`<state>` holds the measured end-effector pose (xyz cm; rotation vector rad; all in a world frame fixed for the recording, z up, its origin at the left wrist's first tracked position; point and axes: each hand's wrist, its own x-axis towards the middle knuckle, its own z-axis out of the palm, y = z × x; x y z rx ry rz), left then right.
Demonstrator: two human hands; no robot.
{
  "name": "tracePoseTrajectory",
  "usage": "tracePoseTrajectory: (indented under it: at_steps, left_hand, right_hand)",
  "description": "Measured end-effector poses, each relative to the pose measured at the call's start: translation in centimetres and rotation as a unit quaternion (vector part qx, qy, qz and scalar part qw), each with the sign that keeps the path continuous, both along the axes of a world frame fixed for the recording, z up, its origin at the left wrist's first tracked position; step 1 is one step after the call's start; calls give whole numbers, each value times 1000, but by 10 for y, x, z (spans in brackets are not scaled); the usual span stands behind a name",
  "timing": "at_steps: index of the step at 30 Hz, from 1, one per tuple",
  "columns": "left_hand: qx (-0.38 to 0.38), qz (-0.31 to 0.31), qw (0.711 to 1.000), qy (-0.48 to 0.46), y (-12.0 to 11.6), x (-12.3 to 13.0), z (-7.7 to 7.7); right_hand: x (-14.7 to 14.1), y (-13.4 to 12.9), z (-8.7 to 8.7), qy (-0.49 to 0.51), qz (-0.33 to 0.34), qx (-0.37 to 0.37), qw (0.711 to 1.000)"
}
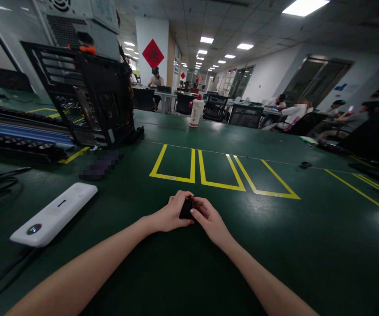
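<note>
Between my two hands, low over the green table, is a small black object; its kind I cannot make out. My left hand wraps round its left side, the thumb along the near edge. From the right, my right hand pinches the object with thumb and fingertips. Much of the object is hidden by the fingers. Just beyond the hands, yellow tape outlines mark the table top.
On the left lie a white power bank-like device with a cable and a blurred dark item. Behind them stands an open black computer case. A white cup stands at the far edge. Several people sit at desks beyond.
</note>
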<state>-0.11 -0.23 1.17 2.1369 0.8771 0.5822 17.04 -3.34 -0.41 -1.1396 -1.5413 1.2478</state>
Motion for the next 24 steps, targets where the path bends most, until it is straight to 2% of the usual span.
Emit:
tracePoseTrajectory:
  at_steps: [6, 12, 16, 20, 24]
  left_hand:
    - [-14, -14, 1000, 4, -4, -4, 9]
    - [-13, -16, 1000, 4, -3, -2, 10]
    - [-7, -23, 1000, -4, -4, -3, 11]
    - [-18, -19, 1000, -3, -4, -3, 9]
    - [1, -11, 1000, -2, -1, -2, 2]
  right_hand:
    - [2, -3, 0, 20, 29, 4, 999]
    - [1, 0, -3, 21, -2, 10, 1000]
    - [1, -1, 1, 5, -3, 9, 1000]
    - [2, -4, 7, -20, 10, -1, 1000]
    - [2, -4, 7, 10, 28, -8, 1000]
